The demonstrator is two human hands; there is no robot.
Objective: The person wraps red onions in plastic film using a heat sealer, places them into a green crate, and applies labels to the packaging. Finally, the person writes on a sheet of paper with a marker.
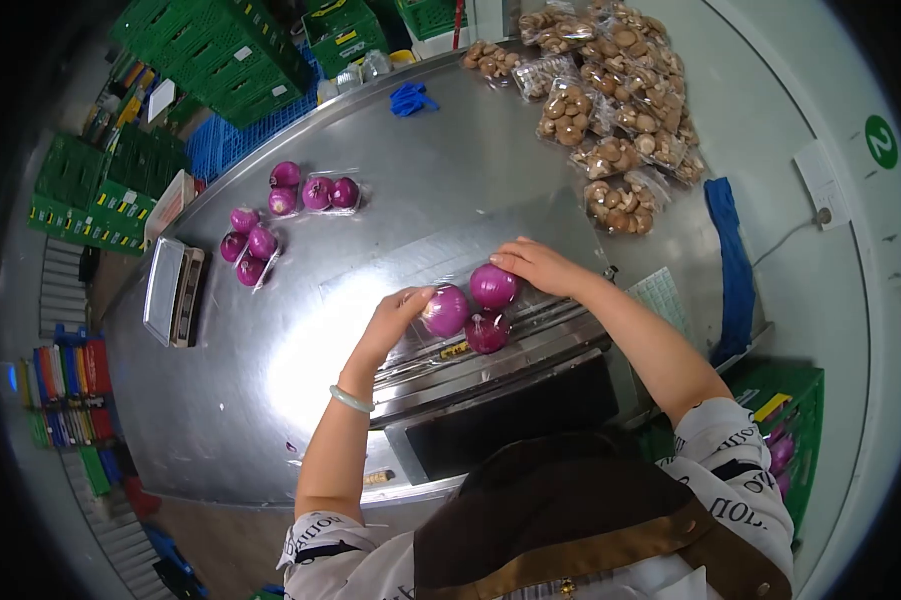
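Three red onions lie close together at the wrapping machine (pixel 490 372) set in the metal table's front edge. My left hand (pixel 398 315) closes its thumb and fingers against the left red onion (pixel 445 311). With bent fingers, my right hand (pixel 535 266) grips the upper right red onion (pixel 494 287) from its far side. The dark third onion (pixel 488 333) sits nearest my body, between the other two. Clear plastic film (pixel 400 262) spreads on the metal around and behind them.
Wrapped red onions (pixel 331 193) and another pack (pixel 251 245) lie at left, near a scale (pixel 175 292). Bagged mushrooms (pixel 625 90) pile up at the back right. A crumpled blue glove (pixel 410 99) lies at the back. Green crates (pixel 210 55) stand beyond the table.
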